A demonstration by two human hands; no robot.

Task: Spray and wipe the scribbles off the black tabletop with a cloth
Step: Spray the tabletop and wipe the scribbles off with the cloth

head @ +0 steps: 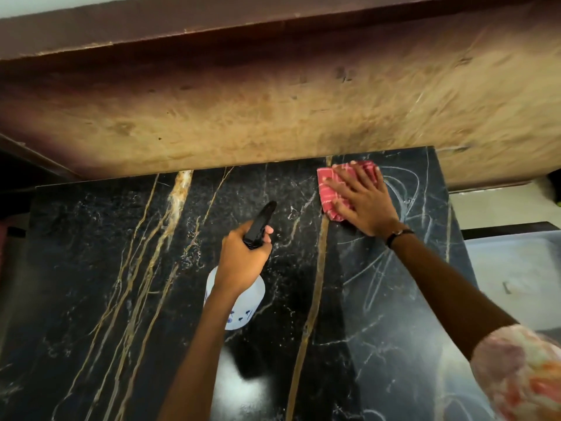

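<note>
A black marble tabletop (91, 268) with gold veins fills the lower view. White scribbles (403, 189) cover its right part. My right hand (362, 202) presses flat on a red checked cloth (328, 183) near the table's far edge, fingers spread. My left hand (243, 259) grips the neck of a spray bottle with a black trigger head (259, 221) and a white body (239, 305), held over the table's middle, nozzle pointing away from me.
A worn tan wall (273, 110) rises directly behind the table's far edge. To the right of the table lies a pale surface (516, 268) lower down. A bright reflection (243, 387) shines on the near tabletop.
</note>
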